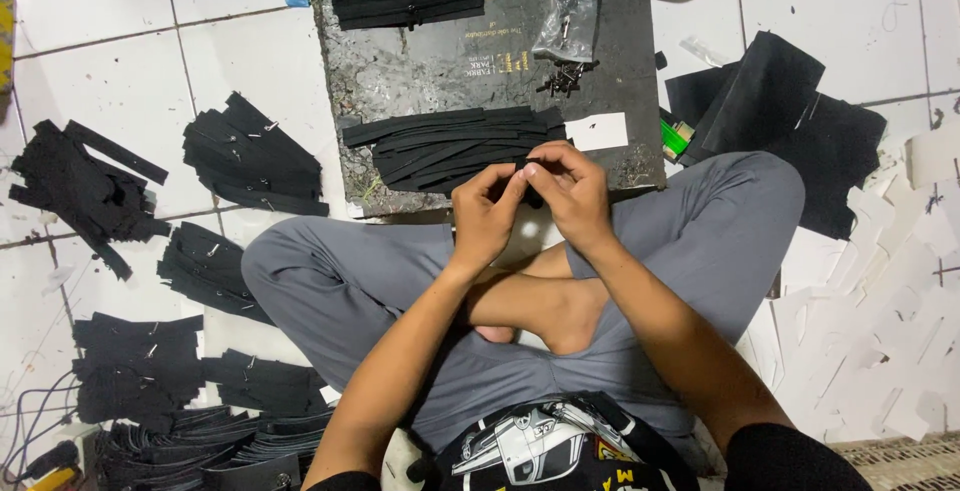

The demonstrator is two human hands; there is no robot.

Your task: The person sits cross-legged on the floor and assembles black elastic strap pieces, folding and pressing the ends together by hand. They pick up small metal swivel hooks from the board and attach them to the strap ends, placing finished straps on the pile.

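Left hand [487,213] and right hand [568,189] meet fingertip to fingertip, pinching a thin black strip [531,185] over the lap — at six o'clock of the scuffed dark board [420,61] — grip judged best kept tight near the fingertips.

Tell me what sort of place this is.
Probably a home workshop on a tiled floor: bundles of black strips, a worn work board, and white paper offcuts surround the seated person.
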